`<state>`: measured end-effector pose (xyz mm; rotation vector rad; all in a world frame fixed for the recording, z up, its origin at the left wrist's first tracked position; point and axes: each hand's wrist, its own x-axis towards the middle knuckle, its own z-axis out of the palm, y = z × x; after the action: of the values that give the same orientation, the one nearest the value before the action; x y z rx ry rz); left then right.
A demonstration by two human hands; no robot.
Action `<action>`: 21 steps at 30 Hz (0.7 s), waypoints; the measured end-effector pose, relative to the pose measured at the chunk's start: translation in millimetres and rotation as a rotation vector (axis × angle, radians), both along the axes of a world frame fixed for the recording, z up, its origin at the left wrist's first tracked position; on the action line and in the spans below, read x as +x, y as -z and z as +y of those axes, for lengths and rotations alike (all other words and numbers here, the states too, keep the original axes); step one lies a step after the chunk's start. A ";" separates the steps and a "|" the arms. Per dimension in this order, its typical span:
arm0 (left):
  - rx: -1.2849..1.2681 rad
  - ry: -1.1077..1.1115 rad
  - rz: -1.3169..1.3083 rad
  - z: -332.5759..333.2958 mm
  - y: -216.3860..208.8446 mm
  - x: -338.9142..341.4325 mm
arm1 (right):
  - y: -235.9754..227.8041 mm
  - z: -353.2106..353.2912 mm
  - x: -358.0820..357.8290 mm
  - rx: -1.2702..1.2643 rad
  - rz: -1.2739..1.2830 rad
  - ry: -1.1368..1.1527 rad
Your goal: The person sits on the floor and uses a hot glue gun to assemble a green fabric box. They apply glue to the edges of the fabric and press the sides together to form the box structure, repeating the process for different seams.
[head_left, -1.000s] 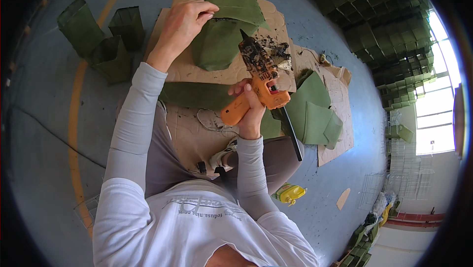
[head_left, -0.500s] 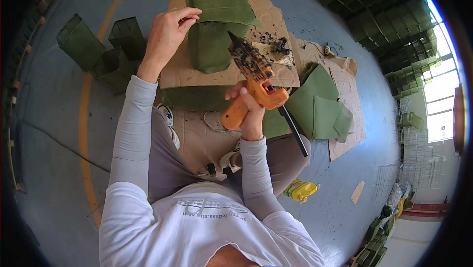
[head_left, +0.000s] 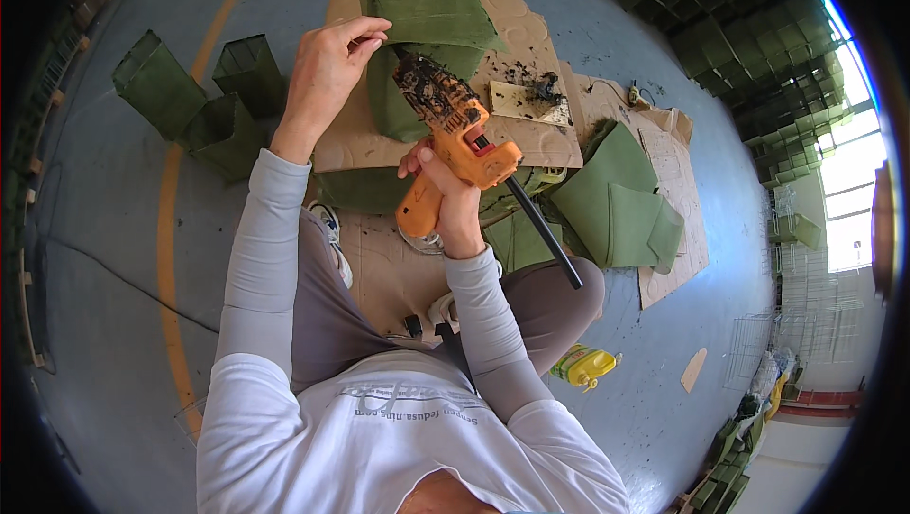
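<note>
My right hand (head_left: 445,187) is wrapped round the handle of an orange glue gun (head_left: 466,139). Dark residue crusts the gun's front, and a black glue stick (head_left: 545,229) sticks out of its back. The nozzle points at a green felt piece (head_left: 427,7) with a folded-over flap, lying on the cardboard-topped work surface (head_left: 526,30). My left hand (head_left: 332,59) pinches the flap's left side near the fold, thumb and fingers together. The gun's front hides part of the felt below the flap, and the nozzle tip is close to the fold.
A glue-smeared card (head_left: 531,101) lies right of the felt. Further right are loose green felt pieces (head_left: 616,192) on cardboard. Green felt boxes (head_left: 156,82) stand on the floor at left. A yellow bottle (head_left: 583,365) lies by my knee; stacked green boxes (head_left: 720,40) line the far right.
The glue gun has moved left and closer to the felt, its nozzle now near the fold by my left fingers. My left hand stays almost in place, still pinching.
</note>
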<state>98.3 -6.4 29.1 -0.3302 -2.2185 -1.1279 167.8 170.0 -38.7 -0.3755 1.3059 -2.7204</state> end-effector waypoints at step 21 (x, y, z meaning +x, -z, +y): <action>-0.297 -0.069 0.199 8.0 9.3 16.4 | 19.2 83.3 -4.6 -0.020 -0.018 0.281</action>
<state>114.7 1.6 19.8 -0.4645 -2.1989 -0.6960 163.2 253.2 -58.0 -0.1795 1.4254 -2.9566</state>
